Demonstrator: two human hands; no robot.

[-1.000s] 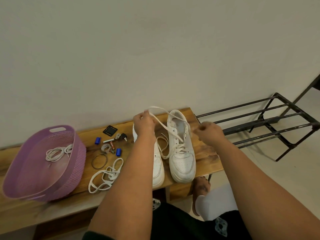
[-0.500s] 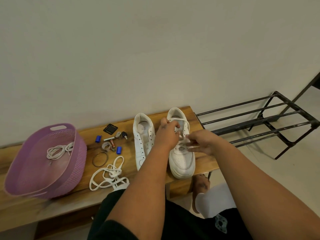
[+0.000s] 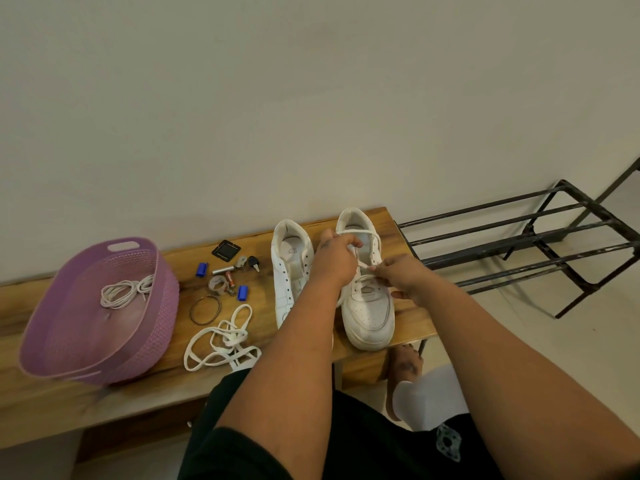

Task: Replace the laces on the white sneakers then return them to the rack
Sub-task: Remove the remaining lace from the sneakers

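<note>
Two white sneakers stand side by side on the wooden bench [image 3: 408, 313], toes toward me. The left sneaker [image 3: 291, 268] has bare eyelets and no lace. The right sneaker [image 3: 369, 306] is partly laced with a white lace [image 3: 363, 279]. My left hand [image 3: 334, 258] sits over that shoe's tongue and grips the lace near the upper eyelets. My right hand [image 3: 401, 277] pinches the lace at the shoe's right side. A loose white lace [image 3: 225, 336] lies tangled on the bench to the left. The black metal rack [image 3: 540, 244] stands on the floor to the right.
A purple basket [image 3: 152, 327] at the bench's left holds a coiled white cord [image 3: 123, 292]. Small items lie between basket and shoes: blue clips [image 3: 202, 269], keys [image 3: 252, 262], a black square [image 3: 225, 250], a metal ring [image 3: 205, 309]. A bare foot [image 3: 405, 365] shows below the bench.
Both hands came down from holding the lace stretched high above the shoe and now work close on the right sneaker's eyelets. The left sneaker came into full view.
</note>
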